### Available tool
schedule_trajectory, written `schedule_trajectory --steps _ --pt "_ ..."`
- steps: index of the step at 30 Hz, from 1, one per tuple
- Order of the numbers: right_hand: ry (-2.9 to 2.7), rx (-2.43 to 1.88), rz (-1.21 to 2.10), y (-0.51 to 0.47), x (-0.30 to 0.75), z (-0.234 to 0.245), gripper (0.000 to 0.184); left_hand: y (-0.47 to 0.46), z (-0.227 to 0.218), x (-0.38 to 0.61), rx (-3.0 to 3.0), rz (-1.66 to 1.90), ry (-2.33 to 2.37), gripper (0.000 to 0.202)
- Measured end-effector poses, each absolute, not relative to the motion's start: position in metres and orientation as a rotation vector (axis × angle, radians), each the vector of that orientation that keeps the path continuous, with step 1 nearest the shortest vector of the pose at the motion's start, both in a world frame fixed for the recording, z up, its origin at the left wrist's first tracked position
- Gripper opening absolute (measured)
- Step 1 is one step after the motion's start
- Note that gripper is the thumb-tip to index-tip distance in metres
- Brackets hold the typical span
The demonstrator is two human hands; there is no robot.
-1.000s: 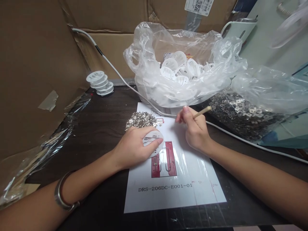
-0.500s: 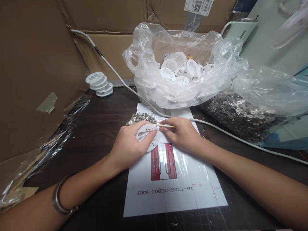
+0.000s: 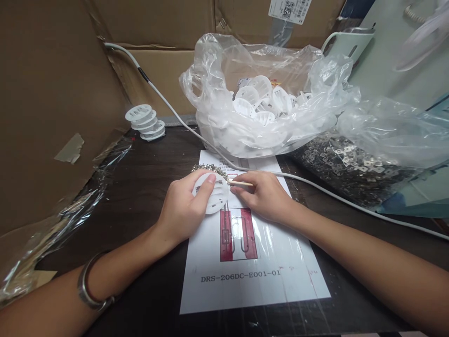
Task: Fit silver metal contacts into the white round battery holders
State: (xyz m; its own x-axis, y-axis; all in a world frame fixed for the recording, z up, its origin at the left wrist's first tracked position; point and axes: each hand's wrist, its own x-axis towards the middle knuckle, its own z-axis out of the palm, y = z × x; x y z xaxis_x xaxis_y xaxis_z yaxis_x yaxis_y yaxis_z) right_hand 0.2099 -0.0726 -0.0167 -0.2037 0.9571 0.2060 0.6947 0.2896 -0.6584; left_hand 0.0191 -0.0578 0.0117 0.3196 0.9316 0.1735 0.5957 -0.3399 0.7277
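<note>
My left hand (image 3: 185, 201) grips a round white plastic disc (image 3: 220, 196) with slots in it, the thumb lying across its face. The disc is tilted above the printed sheet (image 3: 210, 295). In my right hand (image 3: 268, 194) a thin pale stick (image 3: 242, 183) is pinched between thumb and fingers, its tip pointing left at the disc's right edge. Behind the disc lies a heap of small shiny metal parts (image 3: 213, 170), partly hidden by the left hand. Whether the stick touches the disc, I cannot tell.
A clear plastic bag (image 3: 224, 135) of white discs stands at the back. To its right lies a bag of flat metal pieces (image 3: 336, 159). Several white discs (image 3: 140, 117) are stacked at left. A white cable (image 3: 308, 180) crosses the table. Cardboard (image 3: 157, 70) walls the left and back.
My left hand has shifted slightly left and up with the disc and turned it, the thumb now higher on its face. The right hand and stick have hardly moved.
</note>
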Motion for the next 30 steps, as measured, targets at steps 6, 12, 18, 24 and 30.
schedule_trajectory --steps 6,12,18,24,30 --pt "-1.972 -1.502 0.623 -0.0724 0.2093 -0.0155 0.019 -0.0589 0.0109 0.02 2.036 0.786 1.315 0.029" --pt "-1.926 -1.514 0.643 -0.0723 0.2107 -0.017 0.018 -0.0587 0.0112 0.0193 2.029 0.801 1.321 0.028" --pt "-1.894 -1.526 0.635 -0.0739 0.2113 -0.0147 0.021 -0.0577 0.0113 0.0194 2.002 0.855 1.35 0.03" --pt "-1.927 -1.535 0.638 -0.0737 0.2097 -0.0125 0.022 -0.0578 0.0103 0.0191 1.974 0.908 1.366 0.03" --pt "-1.944 -1.555 0.638 -0.0737 0.2093 -0.0121 0.021 -0.0581 0.0104 0.0189 1.984 0.902 1.343 0.028"
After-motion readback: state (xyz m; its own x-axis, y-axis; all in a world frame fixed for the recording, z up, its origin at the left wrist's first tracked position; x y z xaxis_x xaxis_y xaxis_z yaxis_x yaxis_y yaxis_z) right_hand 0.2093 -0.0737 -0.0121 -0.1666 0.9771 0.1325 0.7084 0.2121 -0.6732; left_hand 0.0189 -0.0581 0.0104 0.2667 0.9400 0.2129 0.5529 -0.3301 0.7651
